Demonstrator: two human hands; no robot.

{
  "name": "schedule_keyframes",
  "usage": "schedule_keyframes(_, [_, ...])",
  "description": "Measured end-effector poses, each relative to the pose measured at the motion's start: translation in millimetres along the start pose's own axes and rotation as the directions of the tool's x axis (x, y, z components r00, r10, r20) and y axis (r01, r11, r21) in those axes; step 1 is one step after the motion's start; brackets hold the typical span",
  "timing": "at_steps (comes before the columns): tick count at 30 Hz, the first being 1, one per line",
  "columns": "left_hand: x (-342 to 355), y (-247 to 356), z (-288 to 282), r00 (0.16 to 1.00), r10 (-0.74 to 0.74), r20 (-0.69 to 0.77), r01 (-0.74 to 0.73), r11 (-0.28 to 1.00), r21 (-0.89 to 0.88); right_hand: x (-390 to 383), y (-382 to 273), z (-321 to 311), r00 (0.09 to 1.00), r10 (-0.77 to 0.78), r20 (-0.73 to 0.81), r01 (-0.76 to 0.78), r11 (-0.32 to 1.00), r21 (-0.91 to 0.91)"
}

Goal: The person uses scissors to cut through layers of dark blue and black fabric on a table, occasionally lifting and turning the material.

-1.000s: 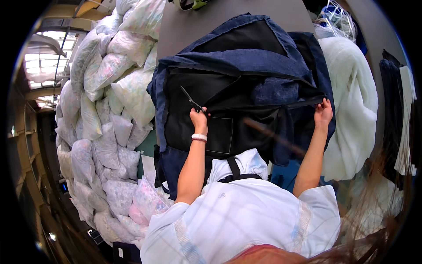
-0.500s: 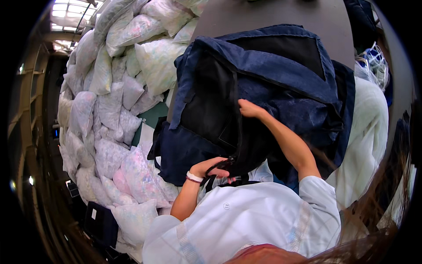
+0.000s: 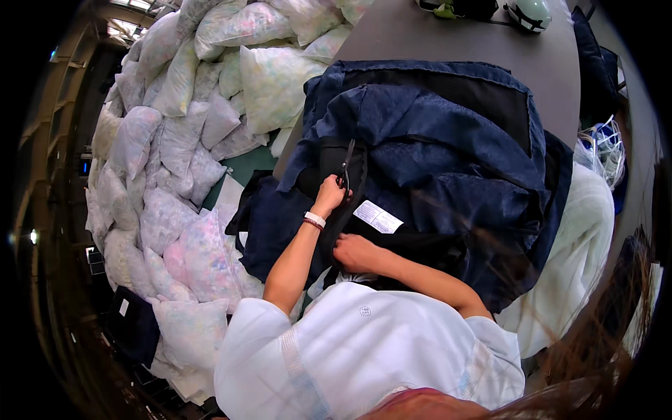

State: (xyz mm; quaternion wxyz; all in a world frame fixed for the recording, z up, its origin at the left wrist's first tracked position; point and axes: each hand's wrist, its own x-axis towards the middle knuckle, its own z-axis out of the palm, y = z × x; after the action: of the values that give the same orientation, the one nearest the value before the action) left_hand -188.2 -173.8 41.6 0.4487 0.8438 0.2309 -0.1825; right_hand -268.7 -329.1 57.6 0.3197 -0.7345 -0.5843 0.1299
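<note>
A large navy and black fabric cover [image 3: 441, 147] lies rumpled over the table in front of me. My left hand [image 3: 329, 196] is closed around the handles of a pair of dark scissors [image 3: 351, 148], whose blades point away from me over a black strip of the cover. My right hand [image 3: 355, 253] is nearer to me, its fingers closed on the black edge of the same cover. Just beyond the right hand, a white printed label [image 3: 378, 217] shows on the cloth. The right fingertips are partly hidden in the folds.
Plump clear bags of pale flecked filling [image 3: 185, 217] are heaped high along the left. The grey tabletop [image 3: 455, 38] runs away from me, with a pale green and black rounded object [image 3: 528, 14] at its far end. White fleecy cloth [image 3: 577, 245] hangs at the right.
My left hand has moved up and away with the scissors, which now lie over the cover. My right hand has come down toward me along the black edge. The label has come into view.
</note>
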Motion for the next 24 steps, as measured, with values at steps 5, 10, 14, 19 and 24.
schedule_keyframes(5, [-8,-11,2,0.996,0.010,-0.091,-0.003,0.997,0.079,1,16,-8,0.990,0.065,-0.122,-0.083,0.985,-0.149])
schedule_keyframes(10, [-10,-45,-1,0.989,0.073,-0.130,0.006,0.851,0.526,28,-10,18,0.997,0.013,0.081,-0.007,0.997,-0.073])
schedule_keyframes(14, [-20,-68,-29,0.935,0.036,-0.352,0.021,0.988,0.156,24,6,22,0.999,0.038,-0.029,-0.029,0.963,0.268])
schedule_keyframes(19, [-64,-35,-101,0.923,-0.070,-0.377,-0.310,0.445,-0.840,48,101,-10,0.614,0.761,-0.212,-0.667,0.643,0.377])
schedule_keyframes(24, [-114,63,-125,0.534,0.665,-0.523,-0.727,0.677,0.119,144,153,-20,0.858,0.497,-0.129,-0.443,0.844,0.300])
